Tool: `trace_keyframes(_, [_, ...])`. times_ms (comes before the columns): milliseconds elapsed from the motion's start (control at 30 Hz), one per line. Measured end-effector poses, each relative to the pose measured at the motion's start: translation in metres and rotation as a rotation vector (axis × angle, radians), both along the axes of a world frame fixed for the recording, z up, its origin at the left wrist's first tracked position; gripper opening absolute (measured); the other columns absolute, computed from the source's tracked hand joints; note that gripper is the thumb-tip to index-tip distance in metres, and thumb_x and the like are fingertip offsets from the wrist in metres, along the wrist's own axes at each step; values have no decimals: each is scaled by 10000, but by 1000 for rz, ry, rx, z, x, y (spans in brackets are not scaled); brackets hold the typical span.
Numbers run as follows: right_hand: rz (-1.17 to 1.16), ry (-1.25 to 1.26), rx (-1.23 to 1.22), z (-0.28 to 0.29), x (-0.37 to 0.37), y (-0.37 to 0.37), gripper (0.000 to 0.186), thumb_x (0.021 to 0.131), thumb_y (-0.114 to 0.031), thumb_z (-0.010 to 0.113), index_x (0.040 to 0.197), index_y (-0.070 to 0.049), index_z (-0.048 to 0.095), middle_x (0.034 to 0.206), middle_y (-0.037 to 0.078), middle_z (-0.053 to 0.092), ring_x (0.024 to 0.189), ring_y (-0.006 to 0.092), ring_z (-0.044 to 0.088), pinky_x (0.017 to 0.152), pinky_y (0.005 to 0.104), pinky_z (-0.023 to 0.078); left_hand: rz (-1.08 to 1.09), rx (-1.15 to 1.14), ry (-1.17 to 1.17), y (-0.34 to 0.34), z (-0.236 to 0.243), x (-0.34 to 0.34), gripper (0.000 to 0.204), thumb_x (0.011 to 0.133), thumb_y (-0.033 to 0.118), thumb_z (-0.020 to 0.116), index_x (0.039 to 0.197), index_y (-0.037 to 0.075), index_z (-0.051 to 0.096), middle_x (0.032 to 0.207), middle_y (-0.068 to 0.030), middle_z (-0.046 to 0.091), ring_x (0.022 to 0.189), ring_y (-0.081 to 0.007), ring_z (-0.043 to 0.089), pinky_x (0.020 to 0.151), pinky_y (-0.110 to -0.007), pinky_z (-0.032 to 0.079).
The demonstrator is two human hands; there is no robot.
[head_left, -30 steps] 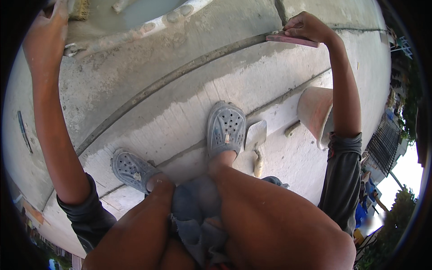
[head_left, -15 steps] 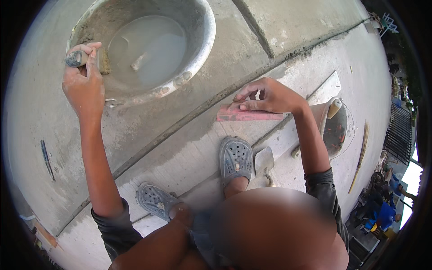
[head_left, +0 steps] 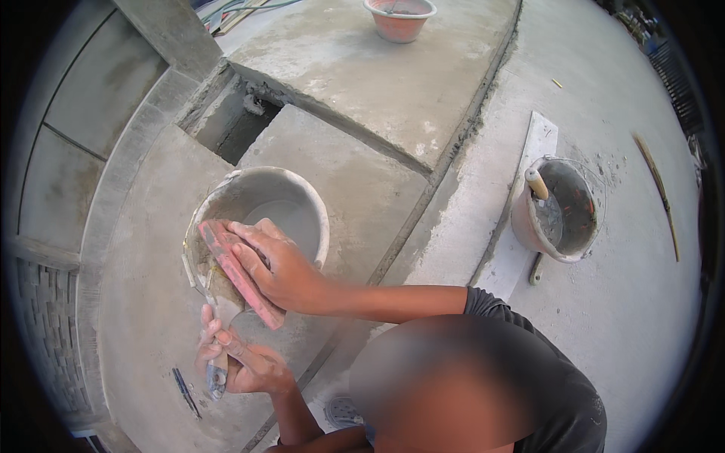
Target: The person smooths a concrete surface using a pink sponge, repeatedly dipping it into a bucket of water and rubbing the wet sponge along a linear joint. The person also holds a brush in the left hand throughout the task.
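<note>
My right hand [head_left: 283, 272] grips a pink plastering float [head_left: 245, 279], smeared with grey and tilted over the near left rim of a large grey basin [head_left: 323, 226] of cloudy water. Below it, my left hand [head_left: 245, 364] is closed around the handle of a paintbrush [head_left: 217, 375]. The brush's tan bristle end lies close to the underside of the float, partly hidden by it. Whether bristles and float touch is hard to tell.
At right stands a mortar bucket [head_left: 526, 230] with a wooden-handled tool in it, beside a pale board [head_left: 540, 136]. A red tub [head_left: 400, 29] sits at the far end. An open pit [head_left: 245, 128] breaks the slab. Thin dark sticks [head_left: 185, 392] lie at lower left.
My right hand has lifted the float from the pale slab and carried it left to the basin. The brush has come out of the basin, below the float. The view has shifted.
</note>
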State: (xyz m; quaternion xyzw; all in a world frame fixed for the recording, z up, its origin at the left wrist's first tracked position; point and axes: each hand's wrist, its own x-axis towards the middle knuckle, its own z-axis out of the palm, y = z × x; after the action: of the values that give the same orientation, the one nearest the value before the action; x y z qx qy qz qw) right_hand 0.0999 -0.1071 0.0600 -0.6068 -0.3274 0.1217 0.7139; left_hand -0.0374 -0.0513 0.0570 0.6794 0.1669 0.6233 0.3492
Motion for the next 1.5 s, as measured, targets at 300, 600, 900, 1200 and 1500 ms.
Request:
trace_keyframes(300, [472, 93, -204, -54, -41, -70, 478, 1136, -295, 497, 1495, 10, 580, 1173, 193, 636, 1045, 296, 632, 950, 397, 498, -139, -164, 211, 67, -34, 24, 101, 1083, 16, 590, 1053, 39, 497, 1197, -168, 672, 1366, -407, 607, 1141, -500, 517])
trace_keyframes(600, [228, 33, 121, -76, -30, -133, 441, 1115, -183, 548, 1523, -16, 565, 1252, 154, 636, 1102, 257, 649, 968, 392, 519, -8, -207, 524, 83, -59, 42, 115, 1064, -42, 569, 965, 16, 564, 1188, -142, 727, 1227, -253, 686, 1108, -395, 509])
trace_keyframes(900, [108, -173, -141, -62, -33, -121, 496, 1063, -131, 587, 1544, -18, 541, 1179, 163, 646, 1009, 316, 666, 885, 441, 556, -7, -212, 533, 85, -62, 39, 100, 1066, -51, 559, 986, 9, 551, 1139, -133, 706, 1211, -260, 685, 1118, -406, 510])
trace_keyframes(1200, [48, -403, -520, -114, 54, -223, 440, 1024, -120, 673, 1463, -99, 647, 1114, 156, 628, 953, 311, 686, 830, 425, 584, 34, -343, 498, 80, -62, 41, 79, 1080, -29, 565, 1023, 26, 569, 1232, -168, 717, 1226, -236, 677, 1124, -393, 515])
trace_keyframes(1500, [-500, -635, -1065, -197, 196, -307, 420, 1020, -104, 661, 1408, -252, 727, 1105, 153, 660, 1038, 336, 638, 941, 447, 528, 193, -90, 688, 91, -52, 33, 50, 1061, 105, 684, 1073, 71, 718, 1085, 23, 790, 828, -35, 611, 801, -216, 503])
